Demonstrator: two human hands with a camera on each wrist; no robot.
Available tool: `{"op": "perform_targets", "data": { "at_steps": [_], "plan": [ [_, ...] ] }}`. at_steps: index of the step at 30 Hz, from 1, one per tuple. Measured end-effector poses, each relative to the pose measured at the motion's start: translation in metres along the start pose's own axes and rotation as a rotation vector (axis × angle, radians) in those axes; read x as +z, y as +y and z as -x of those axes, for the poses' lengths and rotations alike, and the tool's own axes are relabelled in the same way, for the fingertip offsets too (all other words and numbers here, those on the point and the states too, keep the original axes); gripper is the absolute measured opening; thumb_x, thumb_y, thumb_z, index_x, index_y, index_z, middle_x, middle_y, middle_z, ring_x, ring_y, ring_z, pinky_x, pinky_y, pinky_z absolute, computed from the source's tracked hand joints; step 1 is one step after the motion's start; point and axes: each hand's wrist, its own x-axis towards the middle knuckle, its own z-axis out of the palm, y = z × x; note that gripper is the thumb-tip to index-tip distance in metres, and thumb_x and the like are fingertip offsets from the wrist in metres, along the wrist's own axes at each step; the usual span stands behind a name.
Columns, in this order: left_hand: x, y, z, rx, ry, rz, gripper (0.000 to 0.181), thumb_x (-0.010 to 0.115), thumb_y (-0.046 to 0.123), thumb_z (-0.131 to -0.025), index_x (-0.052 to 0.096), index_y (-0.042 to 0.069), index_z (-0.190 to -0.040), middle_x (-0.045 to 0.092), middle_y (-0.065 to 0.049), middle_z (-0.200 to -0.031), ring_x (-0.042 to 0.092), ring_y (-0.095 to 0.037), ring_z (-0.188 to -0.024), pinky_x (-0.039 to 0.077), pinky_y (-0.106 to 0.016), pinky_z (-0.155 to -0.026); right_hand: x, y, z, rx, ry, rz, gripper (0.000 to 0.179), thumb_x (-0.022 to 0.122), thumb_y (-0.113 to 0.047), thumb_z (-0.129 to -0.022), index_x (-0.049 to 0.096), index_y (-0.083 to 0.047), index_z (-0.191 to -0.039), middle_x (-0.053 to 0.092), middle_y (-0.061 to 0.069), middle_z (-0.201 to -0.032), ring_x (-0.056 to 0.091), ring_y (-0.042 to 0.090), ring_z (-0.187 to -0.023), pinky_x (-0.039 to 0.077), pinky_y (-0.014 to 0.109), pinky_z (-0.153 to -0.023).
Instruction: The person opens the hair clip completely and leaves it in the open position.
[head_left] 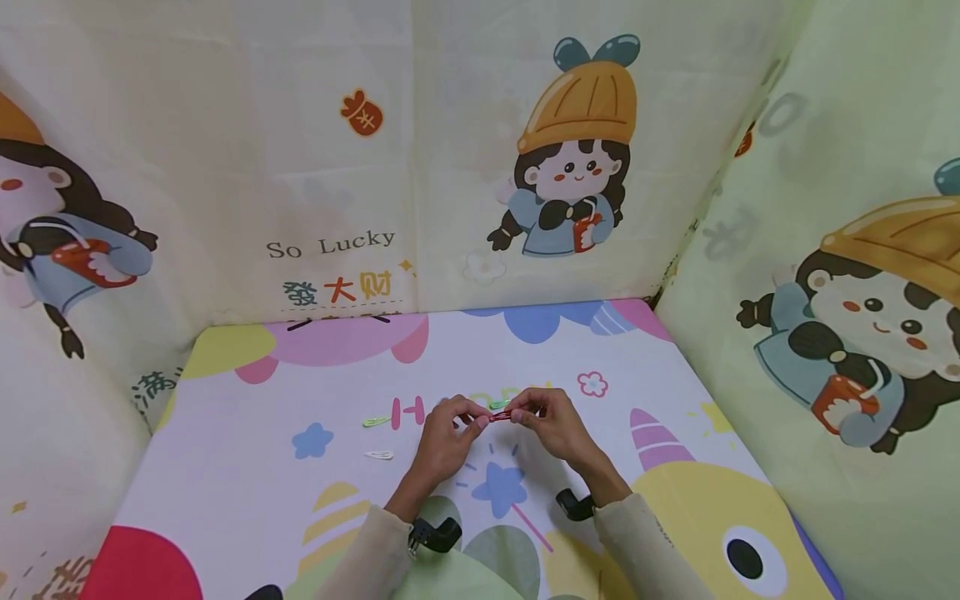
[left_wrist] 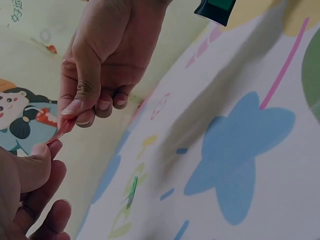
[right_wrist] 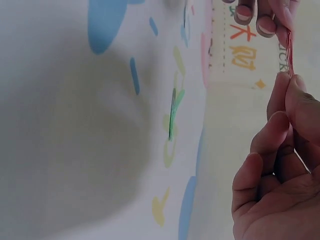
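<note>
A red snap hair clip [head_left: 500,416] is held above the table between both hands. My left hand [head_left: 447,442] pinches one end between thumb and index finger. At the opposite end, my right hand [head_left: 557,427] pinches it the same way. The left wrist view shows the red clip [left_wrist: 62,131] stretched between the two sets of fingertips, and the right wrist view shows it edge-on. On the table beyond the hands lies a green hair clip [right_wrist: 172,115]. Left of the hands are a light green hair clip [head_left: 376,422] and a white hair clip [head_left: 379,455].
The table [head_left: 247,467] has a cartoon-printed cover with stars, letters and animals. Printed cloth walls [head_left: 465,167] stand at its back and both sides. A dark wrist camera [head_left: 437,535] is strapped to the left wrist, another [head_left: 575,505] to the right.
</note>
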Motion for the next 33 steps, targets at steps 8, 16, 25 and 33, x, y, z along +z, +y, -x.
{"op": "perform_targets", "data": {
  "at_steps": [8,16,25,33],
  "plan": [
    [0.0,-0.001,0.0,-0.011,-0.007,0.006,0.006,0.078,0.016,-0.097,0.082,0.018,-0.1,0.073,0.005,-0.092,0.059,-0.014,-0.094,0.044,-0.031,-0.086,0.0,0.002,0.0,-0.001,-0.004,-0.046,0.004,0.078,-0.009,-0.094,0.081,-0.007,-0.096,0.076,0.013,-0.086,0.052,0.013,-0.07,0.041,0.024,-0.065],
    [0.002,-0.003,0.0,-0.004,-0.015,0.027,0.007,0.077,0.015,-0.097,0.081,0.016,-0.102,0.075,0.003,-0.094,0.06,-0.015,-0.094,0.044,-0.03,-0.085,-0.001,0.004,0.001,-0.005,-0.035,-0.106,0.004,0.077,-0.005,-0.095,0.08,-0.004,-0.097,0.078,0.018,-0.092,0.056,0.012,-0.073,0.045,0.023,-0.067],
    [0.005,-0.002,0.001,0.037,0.049,-0.041,0.009,0.079,0.017,-0.096,0.083,0.018,-0.104,0.076,0.005,-0.095,0.059,-0.016,-0.094,0.047,-0.032,-0.083,-0.001,0.004,0.001,0.034,-0.009,-0.083,0.005,0.077,-0.006,-0.095,0.081,-0.007,-0.097,0.079,0.016,-0.093,0.057,0.015,-0.074,0.045,0.023,-0.068],
    [0.01,0.002,0.003,0.104,0.11,-0.187,0.017,0.085,0.018,-0.091,0.083,0.021,-0.108,0.077,0.007,-0.097,0.06,-0.015,-0.096,0.051,-0.032,-0.085,-0.002,0.007,0.003,0.063,-0.007,-0.103,0.006,0.077,-0.008,-0.096,0.081,-0.005,-0.1,0.078,0.019,-0.094,0.062,0.018,-0.077,0.048,0.024,-0.069]
  ]
}}
